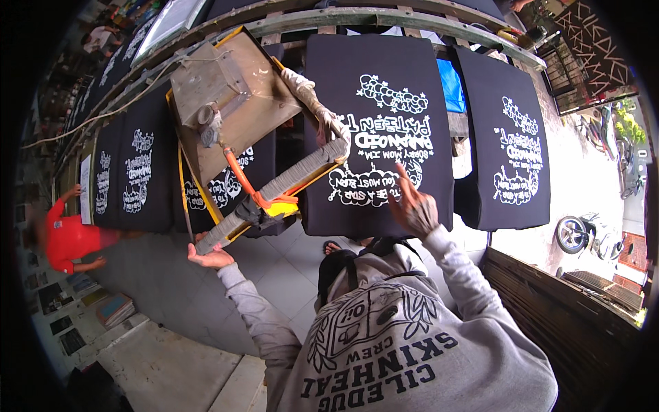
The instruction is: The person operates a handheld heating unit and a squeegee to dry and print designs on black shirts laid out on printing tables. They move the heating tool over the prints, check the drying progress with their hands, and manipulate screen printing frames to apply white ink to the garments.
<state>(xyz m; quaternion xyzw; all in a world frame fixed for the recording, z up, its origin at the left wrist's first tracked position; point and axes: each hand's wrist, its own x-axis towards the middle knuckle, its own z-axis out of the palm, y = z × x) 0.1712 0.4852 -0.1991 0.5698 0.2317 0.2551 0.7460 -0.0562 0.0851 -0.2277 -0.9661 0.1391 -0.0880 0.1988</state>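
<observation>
At the left, my left hand (211, 255) is closed round the lower end of a tape-wrapped bar (295, 176), part of a yellow-edged frame. This frame carries a boxy metal hood (233, 96), with an orange hose (239, 177) running to the bar. The hood hangs over a black printed shirt (230, 196) and hides much of it. My right hand (417, 211) is over the near right part of another black shirt (377, 62), which lies flat with white lettering. Its index finger is stretched out and nothing shows in it; I cannot tell whether it touches the cloth.
More black printed shirts lie in a row, one (504, 89) to the right and others (141, 182) to the left. A metal rail (398, 20) runs behind them. A person in red (75, 230) stands far left. Slatted wood (542, 309) and a motorbike (583, 237) are at right.
</observation>
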